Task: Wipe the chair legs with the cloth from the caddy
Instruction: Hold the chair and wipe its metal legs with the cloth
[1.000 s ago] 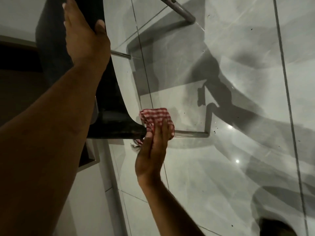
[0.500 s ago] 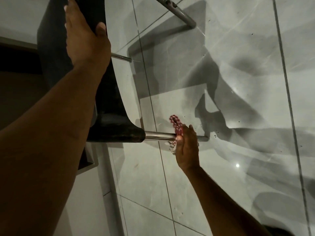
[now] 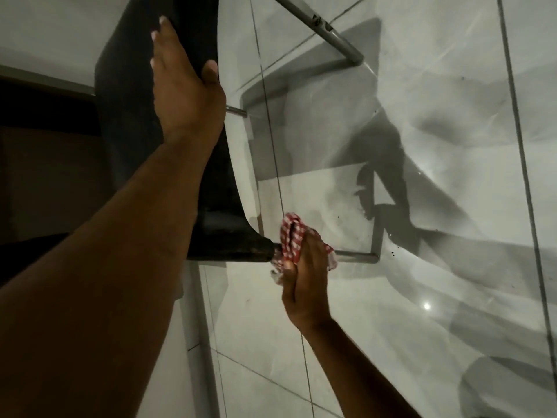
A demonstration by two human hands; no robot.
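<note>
A black chair (image 3: 126, 122) is tipped over, its metal legs pointing out over the tiled floor. My left hand (image 3: 184, 95) grips the edge of the black seat near the top. My right hand (image 3: 304, 273) holds a red-and-white checked cloth (image 3: 291, 239) wrapped around the nearest metal leg (image 3: 355, 256), right where the leg leaves the black seat. Another metal leg (image 3: 331, 34) crosses the top of the view. A third short leg stub (image 3: 235, 110) shows beside my left wrist.
Glossy grey floor tiles (image 3: 422, 297) with dark grout lines lie under the chair and carry sharp shadows of the chair and my arms. A dark opening with a pale frame (image 3: 45, 76) is at the left. A light spot reflects at the lower right.
My right hand slid the cloth back along the near leg from its outer part to the seat end. My left hand stays on the seat.
</note>
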